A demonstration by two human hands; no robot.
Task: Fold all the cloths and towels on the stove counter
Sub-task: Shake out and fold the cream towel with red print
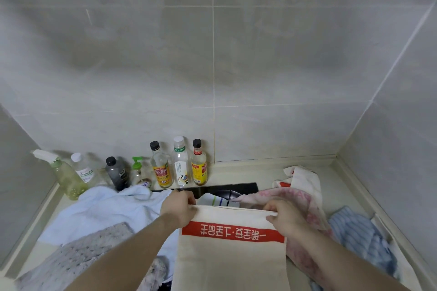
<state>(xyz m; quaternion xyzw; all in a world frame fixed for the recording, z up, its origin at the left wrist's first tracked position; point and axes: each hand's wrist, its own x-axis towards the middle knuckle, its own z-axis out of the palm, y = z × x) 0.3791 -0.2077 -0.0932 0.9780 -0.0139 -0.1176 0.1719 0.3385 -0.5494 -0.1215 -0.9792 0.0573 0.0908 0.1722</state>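
A cream cloth (230, 260) with a red printed band lies flat at the front centre. My left hand (178, 208) pinches its far left corner and my right hand (285, 216) pinches its far right corner. A light blue towel (106, 208) lies crumpled on the left, with a grey knitted cloth (78, 255) in front of it. A pink patterned towel (305, 205) lies under my right arm. A blue striped cloth (359, 236) sits at the right, and a cream and red cloth (301, 177) is bunched behind. A white cloth (216, 201) with coloured stripes peeks out beyond the cream cloth.
Several bottles stand along the back wall: a spray bottle (63, 177), a dark bottle (117, 173) and sauce bottles (163, 168). The black stove top (236, 189) shows behind the cloths. Tiled walls close in the counter (260, 170) at the back and both sides.
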